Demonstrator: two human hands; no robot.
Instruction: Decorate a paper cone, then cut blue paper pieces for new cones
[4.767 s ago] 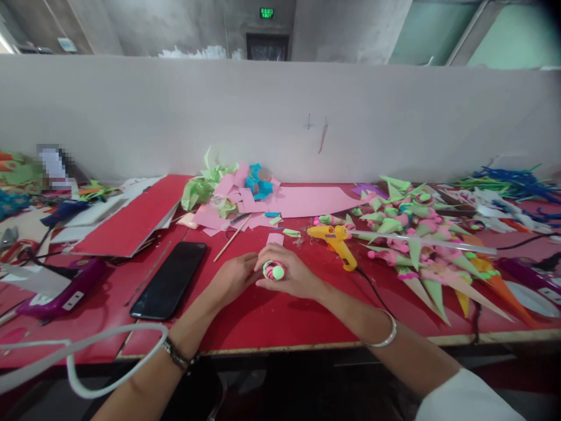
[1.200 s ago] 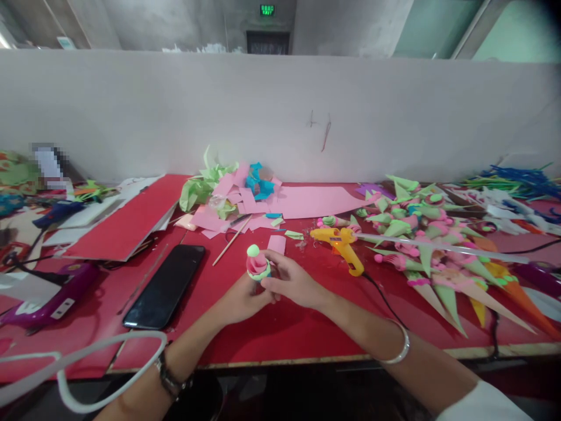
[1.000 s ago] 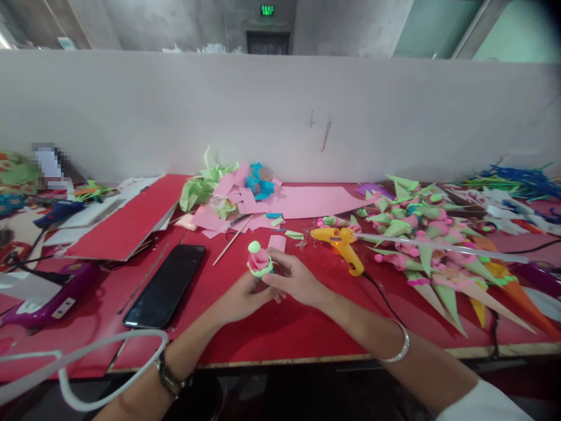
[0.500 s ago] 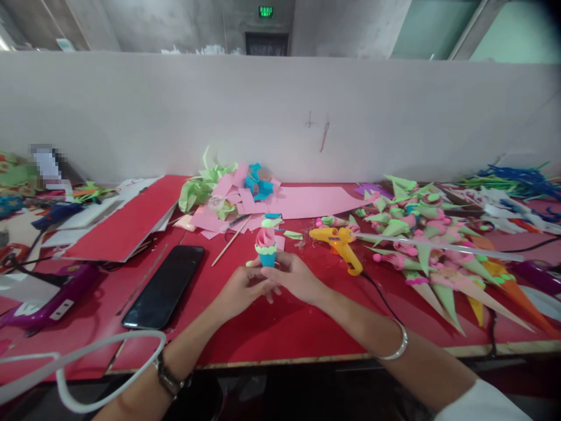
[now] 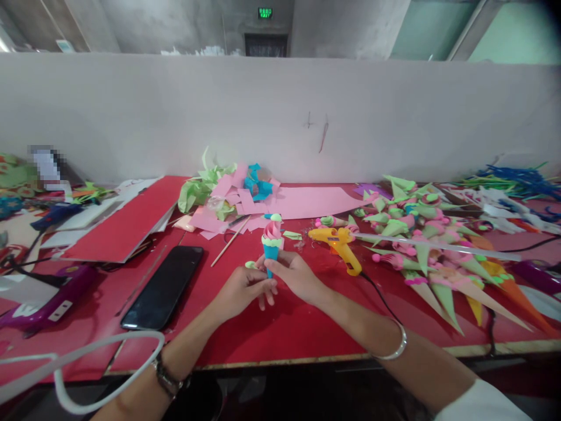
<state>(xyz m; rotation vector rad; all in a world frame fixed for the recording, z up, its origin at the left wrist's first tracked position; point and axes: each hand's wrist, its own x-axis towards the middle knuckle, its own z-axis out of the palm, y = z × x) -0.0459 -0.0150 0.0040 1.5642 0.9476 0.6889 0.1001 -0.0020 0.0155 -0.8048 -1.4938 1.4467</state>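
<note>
A small paper ice-cream cone [image 5: 272, 242], blue below with a green frill, pink swirl and green ball on top, stands upright between both hands above the red table [image 5: 307, 327]. My right hand [image 5: 294, 276] pinches the blue cone near its tip. My left hand [image 5: 242, 288] is closed beside it, fingertips at the cone's lower end, with a small green bit [image 5: 250, 265] at its thumb. A pink paper strip [image 5: 277, 241] lies just behind the cone.
A yellow glue gun [image 5: 338, 241] lies to the right, its cord running to the table's front edge. A pile of finished paper cones [image 5: 421, 245] fills the right side. A black phone [image 5: 163, 286], purple glue gun [image 5: 48, 298], wooden stick [image 5: 230, 248] and paper scraps [image 5: 232, 196] lie left and behind.
The cone was tilted and low in both hands a second ago; it now stands upright and higher, with the blue part showing. The right fingers slid down toward its tip.
</note>
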